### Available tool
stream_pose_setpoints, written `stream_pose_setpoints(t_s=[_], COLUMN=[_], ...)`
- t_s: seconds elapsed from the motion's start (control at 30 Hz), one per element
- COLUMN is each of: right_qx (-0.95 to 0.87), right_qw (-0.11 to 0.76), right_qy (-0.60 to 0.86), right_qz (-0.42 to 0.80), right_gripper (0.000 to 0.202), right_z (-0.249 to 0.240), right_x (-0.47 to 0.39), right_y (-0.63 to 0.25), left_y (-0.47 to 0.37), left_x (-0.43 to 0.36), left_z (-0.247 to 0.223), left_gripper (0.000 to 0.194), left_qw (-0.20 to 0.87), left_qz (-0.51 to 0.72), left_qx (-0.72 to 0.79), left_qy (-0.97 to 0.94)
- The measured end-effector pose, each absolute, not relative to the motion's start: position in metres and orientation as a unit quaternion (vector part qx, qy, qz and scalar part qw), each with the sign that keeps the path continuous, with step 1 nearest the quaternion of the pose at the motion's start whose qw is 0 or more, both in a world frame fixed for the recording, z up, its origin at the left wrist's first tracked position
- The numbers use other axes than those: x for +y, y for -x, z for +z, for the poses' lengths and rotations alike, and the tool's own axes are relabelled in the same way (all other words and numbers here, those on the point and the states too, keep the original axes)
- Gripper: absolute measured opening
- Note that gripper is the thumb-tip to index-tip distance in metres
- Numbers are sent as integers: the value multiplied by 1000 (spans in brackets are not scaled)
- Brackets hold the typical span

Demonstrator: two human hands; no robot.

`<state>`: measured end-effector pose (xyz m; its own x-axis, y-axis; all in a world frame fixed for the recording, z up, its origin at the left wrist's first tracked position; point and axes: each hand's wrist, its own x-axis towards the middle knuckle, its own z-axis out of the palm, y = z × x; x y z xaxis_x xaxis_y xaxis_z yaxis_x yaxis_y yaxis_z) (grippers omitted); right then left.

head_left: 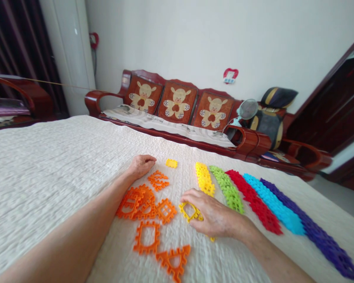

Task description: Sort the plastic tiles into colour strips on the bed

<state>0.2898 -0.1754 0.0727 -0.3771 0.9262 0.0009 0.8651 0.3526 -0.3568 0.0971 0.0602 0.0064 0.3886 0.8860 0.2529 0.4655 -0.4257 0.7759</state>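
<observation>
1. Left forearm (73,230), nearest the camera, leads to the left hand (141,166), which rests on the quilted white cover (56,165) left of the yellow row (205,179). Its fingers are loosely curled; whether they enclose anything cannot be told.
2. Orange triangular piece (173,271), left of the yellow row and nearer the camera, with an orange square frame (138,237) just beside it.
3. Right hand (211,212), at the yellow row's near end. Thumb and fingers are closed on the edge of a yellow piece (198,214) with a rounded opening.
4. Overlapping orange pieces (149,196), left of the yellow row; between the two lies an orange window piece (165,211).
5. Small yellow rectangle (171,163), left of the yellow row's far end, near the left fingertips but apart from them.
6. Successive rows right of the yellow row: green (228,190), red (255,202), light blue (275,204) and purple (309,224).
7. Wooden sofa (168,129) with three animal-patterned cushions (177,102), beyond the yellow row.
</observation>
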Motion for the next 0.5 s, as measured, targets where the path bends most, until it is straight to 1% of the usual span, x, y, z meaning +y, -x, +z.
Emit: stream_pose_setpoints(t_s=[0.13,0.33,0.5], right_qx=[-804,-802,-805], right_qw=[120,192,185], right_qy=[566,557,557], right_qz=[136,100,88], right_gripper=[52,56,52], right_z=[70,70,71], right_x=[-174,-171,-172], right_y=[-290,-274,-265], left_y=[-97,-96,-96], left_x=[60,61,63], left_z=[7,6,5], left_gripper=[28,30,30], left_qw=[308,298,293], left_qz=[337,336,337], left_qx=[437,431,427], left_qy=[-775,-782,-786])
